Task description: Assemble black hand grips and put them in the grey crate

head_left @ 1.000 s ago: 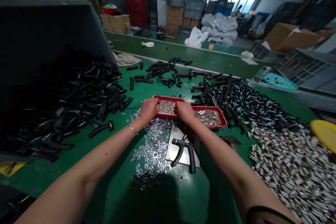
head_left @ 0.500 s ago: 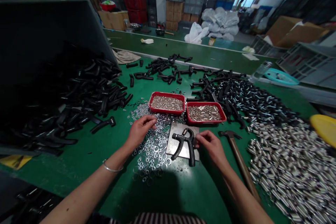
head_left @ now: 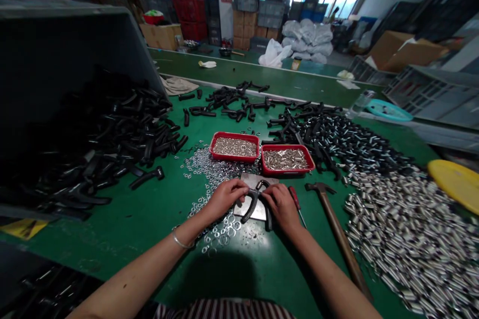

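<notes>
Drawn inward to the metal plate: left hand and right hand, both now at the black hand grip. Apparent meaning: handling of the grip begun. Grip located on the plate, between both hands, right leg past the near edge. Left fingers pinched on its left end; right fingers against its right side, closure impossible to tell. Beyond the plate: red trays.

We log hand grip black plastic, plate smooth metal, left washers shiny metal, trays glossy plastic, right hammer handle wood.
</notes>
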Tool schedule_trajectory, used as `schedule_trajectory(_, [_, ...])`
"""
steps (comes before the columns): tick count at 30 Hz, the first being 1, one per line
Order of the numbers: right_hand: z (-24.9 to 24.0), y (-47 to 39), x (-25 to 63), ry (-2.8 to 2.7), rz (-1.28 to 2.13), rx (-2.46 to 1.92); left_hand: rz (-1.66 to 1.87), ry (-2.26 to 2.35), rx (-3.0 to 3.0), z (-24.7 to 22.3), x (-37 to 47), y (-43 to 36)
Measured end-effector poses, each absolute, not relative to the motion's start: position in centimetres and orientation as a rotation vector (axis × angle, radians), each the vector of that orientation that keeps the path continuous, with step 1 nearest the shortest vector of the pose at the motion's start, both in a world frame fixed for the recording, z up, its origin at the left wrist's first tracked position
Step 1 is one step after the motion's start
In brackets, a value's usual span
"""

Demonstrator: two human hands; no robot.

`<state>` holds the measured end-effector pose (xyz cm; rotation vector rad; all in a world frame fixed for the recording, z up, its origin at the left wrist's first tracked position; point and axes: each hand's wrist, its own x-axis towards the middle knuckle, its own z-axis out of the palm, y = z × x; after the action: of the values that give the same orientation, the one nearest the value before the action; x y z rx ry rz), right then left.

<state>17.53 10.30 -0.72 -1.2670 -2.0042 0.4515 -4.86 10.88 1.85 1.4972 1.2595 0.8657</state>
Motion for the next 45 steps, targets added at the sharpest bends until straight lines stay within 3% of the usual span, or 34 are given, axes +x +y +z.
schedule_trajectory(12, [-1.2,10.4,17.0,-2.362,-0.02,-1.235,0.909,1.353,1.768,1.4,-6.1,10.5])
schedule_trajectory(17, [-1.0,10.5,17.7,-2.353,0.252,-1.172,0.86,1.313,2.139,1.6,-4.2,10.9])
schedule_trajectory(22, [-0.8,10.0,19.8,-1.977,0.631,-1.278,0.751,1.272,2.48,0.8,-1.9,12.0])
schedule_trajectory(33, [-1.5,4.8,25.5,-1.886,0.676,-1.504,0.646,1.21,2.767,-0.8,-1.5,12.5])
schedule_trajectory(41, [-0.2,1.7,21.3,-1.991,0.599,-1.38,0.49,1.04,2.823,-0.5,-3.1,11.6])
schedule_trajectory(45, [-1.0,0.5,20.6,-1.819,0.618,-1.441,0.62,1.132,2.588,0.9,-3.2,11.5])
